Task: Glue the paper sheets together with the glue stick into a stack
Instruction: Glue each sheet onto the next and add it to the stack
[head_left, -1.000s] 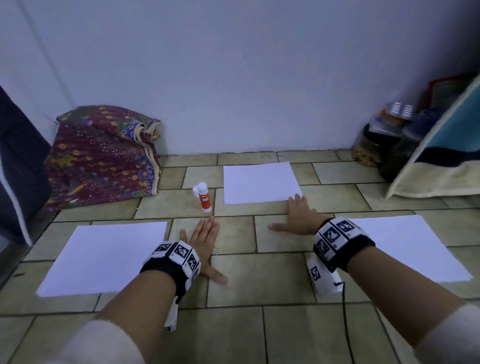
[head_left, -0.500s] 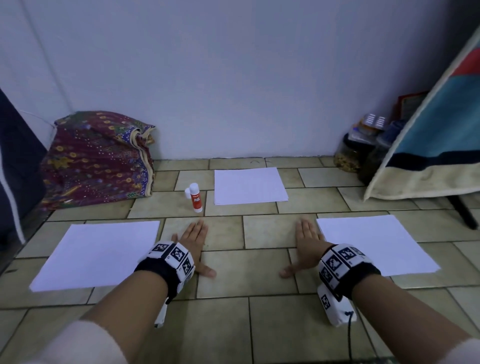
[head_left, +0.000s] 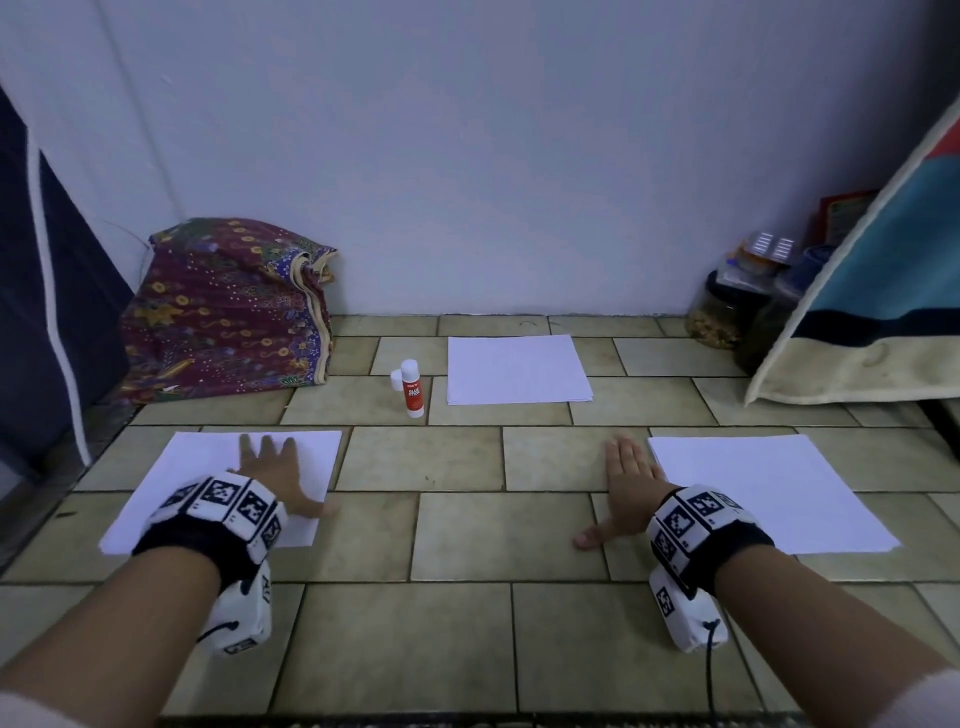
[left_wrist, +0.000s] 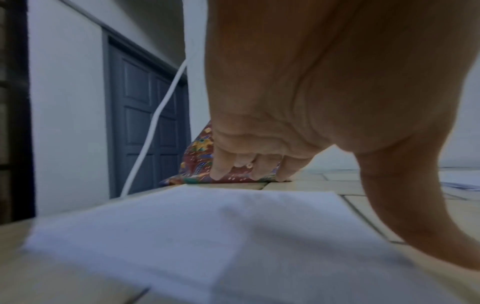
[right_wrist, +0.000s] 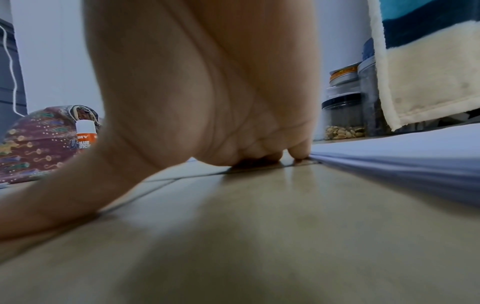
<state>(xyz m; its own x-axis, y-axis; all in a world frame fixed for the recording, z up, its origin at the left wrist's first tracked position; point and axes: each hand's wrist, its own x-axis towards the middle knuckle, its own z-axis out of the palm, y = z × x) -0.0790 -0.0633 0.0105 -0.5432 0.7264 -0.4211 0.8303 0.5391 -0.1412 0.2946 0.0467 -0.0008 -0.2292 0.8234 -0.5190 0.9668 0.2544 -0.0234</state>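
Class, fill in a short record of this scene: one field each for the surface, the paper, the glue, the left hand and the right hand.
surface: tiled floor
paper: three white lots, the left sheet, the far sheets, the right sheets
glue: glue stick upright, left of the far sheets, loose cap beside it
left hand: flat over the left sheet, fingers spread
right hand: flat on the floor, beside the right sheets

Three white paper sheets lie flat on the tiled floor. The left sheet (head_left: 171, 483) is under the left hand (head_left: 272, 475). The right sheet (head_left: 769, 493) lies just beside the right hand (head_left: 626, 488), at its right. The far sheet (head_left: 517, 370) lies ahead of both hands. The glue stick (head_left: 412, 388), white with red label, stands upright just left of the far sheet.
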